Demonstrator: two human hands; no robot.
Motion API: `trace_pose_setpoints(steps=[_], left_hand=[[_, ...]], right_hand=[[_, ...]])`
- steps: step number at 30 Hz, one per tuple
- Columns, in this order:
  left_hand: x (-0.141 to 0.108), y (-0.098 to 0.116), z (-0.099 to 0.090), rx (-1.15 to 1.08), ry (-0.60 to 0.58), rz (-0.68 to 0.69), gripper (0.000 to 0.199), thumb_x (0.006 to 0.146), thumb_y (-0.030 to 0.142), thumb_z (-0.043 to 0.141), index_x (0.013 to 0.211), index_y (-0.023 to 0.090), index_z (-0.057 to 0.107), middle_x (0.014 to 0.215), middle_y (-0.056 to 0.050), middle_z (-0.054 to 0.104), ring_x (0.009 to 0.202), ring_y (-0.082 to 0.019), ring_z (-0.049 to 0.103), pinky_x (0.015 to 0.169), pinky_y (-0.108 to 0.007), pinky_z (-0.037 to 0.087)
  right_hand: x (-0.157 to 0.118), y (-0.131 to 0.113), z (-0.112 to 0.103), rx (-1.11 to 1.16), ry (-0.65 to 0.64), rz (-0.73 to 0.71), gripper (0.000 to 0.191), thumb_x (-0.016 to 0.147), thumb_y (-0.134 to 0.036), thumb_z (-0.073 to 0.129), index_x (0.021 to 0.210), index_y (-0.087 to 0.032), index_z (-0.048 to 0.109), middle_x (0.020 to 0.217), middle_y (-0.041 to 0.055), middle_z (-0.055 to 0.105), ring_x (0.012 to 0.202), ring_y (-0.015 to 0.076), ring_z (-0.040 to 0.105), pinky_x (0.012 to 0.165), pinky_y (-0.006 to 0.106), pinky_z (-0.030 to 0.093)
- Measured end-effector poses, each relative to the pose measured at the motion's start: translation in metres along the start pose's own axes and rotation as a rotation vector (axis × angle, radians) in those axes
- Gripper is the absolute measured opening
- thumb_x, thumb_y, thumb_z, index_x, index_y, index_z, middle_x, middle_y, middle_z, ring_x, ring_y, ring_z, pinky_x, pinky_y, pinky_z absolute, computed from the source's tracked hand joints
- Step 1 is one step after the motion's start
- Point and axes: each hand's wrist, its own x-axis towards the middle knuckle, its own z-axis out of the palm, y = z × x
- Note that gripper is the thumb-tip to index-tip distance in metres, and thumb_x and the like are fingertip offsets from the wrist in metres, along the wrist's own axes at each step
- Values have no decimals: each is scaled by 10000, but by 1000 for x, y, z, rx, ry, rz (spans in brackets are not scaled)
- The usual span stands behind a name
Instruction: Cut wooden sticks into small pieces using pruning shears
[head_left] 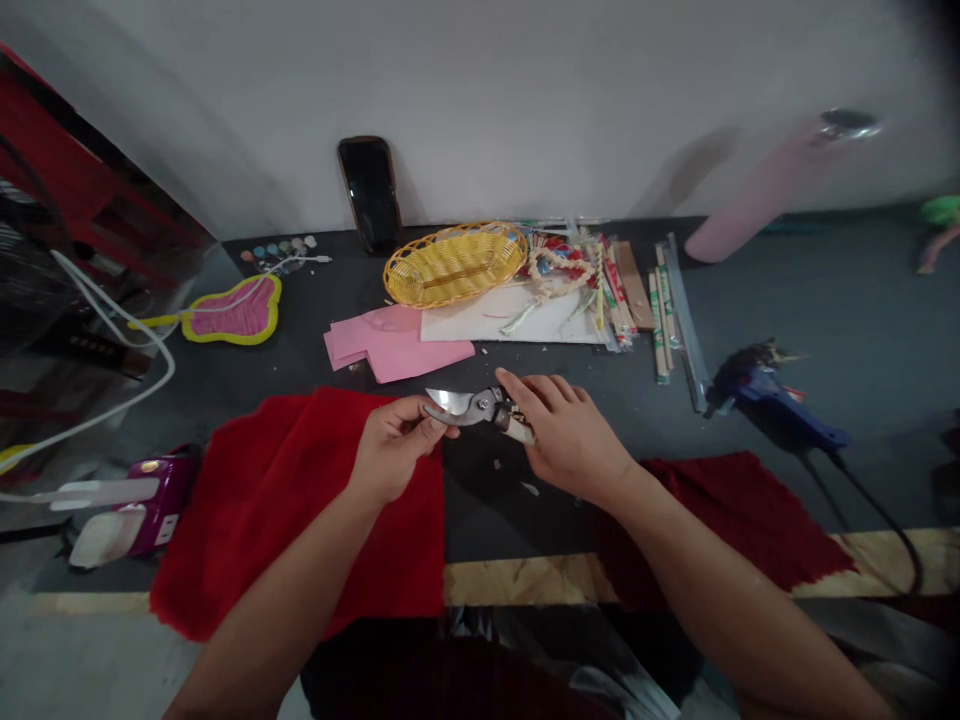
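A pair of pruning shears (478,406) with a silver blade and pale handles is held above the dark tabletop, its jaws apart and pointing left. My right hand (574,430) is closed round the handles. At the other end my left hand (397,445) pinches at the tip of the curved lower jaw; whether something small is also between the fingers I cannot tell. Under my left hand and forearm lies a bright red cloth (277,490). Small scraps (529,488) are scattered on the table below the shears.
Behind the hands are pink paper (397,345), a yellow woven basket (454,268), braided cord (559,270) and packets of sticks (660,310). A phone (371,195) leans on the wall. Rightward are a blue glue gun (784,400), a pink bottle (772,190) and a dark red cloth (750,515). Left, a power strip (157,500).
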Motion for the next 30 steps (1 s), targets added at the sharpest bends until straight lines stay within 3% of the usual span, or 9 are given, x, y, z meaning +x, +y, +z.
trace_pose_setpoints(steps=[6,14,18,22,30], left_hand=[[-3,8,2,-94,-39,-99,207,650,364,780,716,186,694,606,-34,663,448,-71,399,437,-220,236],[1,2,1,-51,1,-31,137,728,304,726,747,173,693,673,-34,670,494,-69,434,470,-216,319],[4,1,4,49,52,64,133,701,281,751,761,179,693,713,-11,661,605,-91,517,565,-212,398],[4,0,2,127,38,114,114,754,280,700,705,178,691,659,-9,646,606,-100,521,580,-222,396],[3,2,-3,114,-13,50,125,731,304,719,724,180,717,694,-50,698,523,-95,458,530,-247,366]], right_hand=[[1,-1,1,54,26,-31,700,757,-152,483,1424,-180,271,1173,122,529,1035,254,479,830,372,371],[2,-1,3,80,-5,26,625,753,-133,484,1365,-175,362,1124,113,556,984,238,510,818,353,378],[2,1,3,-2,30,50,686,747,-147,488,1407,-187,301,1172,116,539,1005,254,493,795,361,384],[0,1,0,-28,19,36,740,739,-155,488,1437,-191,244,1194,118,518,1014,262,476,780,366,389],[0,1,0,9,17,15,718,754,-166,495,1430,-195,255,1174,120,521,1005,262,478,782,369,385]])
